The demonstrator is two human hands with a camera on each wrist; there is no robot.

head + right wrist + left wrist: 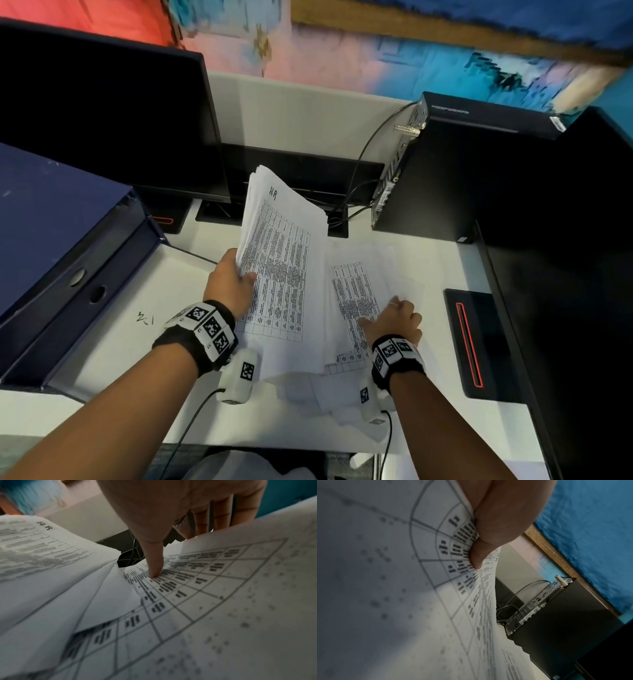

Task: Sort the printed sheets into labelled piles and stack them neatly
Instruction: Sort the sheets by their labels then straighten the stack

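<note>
A thick stack of printed table sheets (281, 240), its top page marked "HR", is raised off the white desk (130, 335) at a tilt. My left hand (236, 281) grips its left edge, thumb (477, 555) on the top page (402, 588), fingers underneath. Further printed sheets (356, 298) lie spread on the desk to the right. My right hand (390, 318) holds one of them (205, 601): the thumb (154, 563) presses on top while the other fingers (219, 513) curl behind the lifted far edge. The HR stack (42, 545) shows at the left of the right wrist view.
Two dark blue binders (68, 260) lie on the left of the desk. A black monitor (102, 120) stands behind them, a small black computer (445, 164) with cables at the back right. A black device with a red strip (476, 342) sits near the right edge.
</note>
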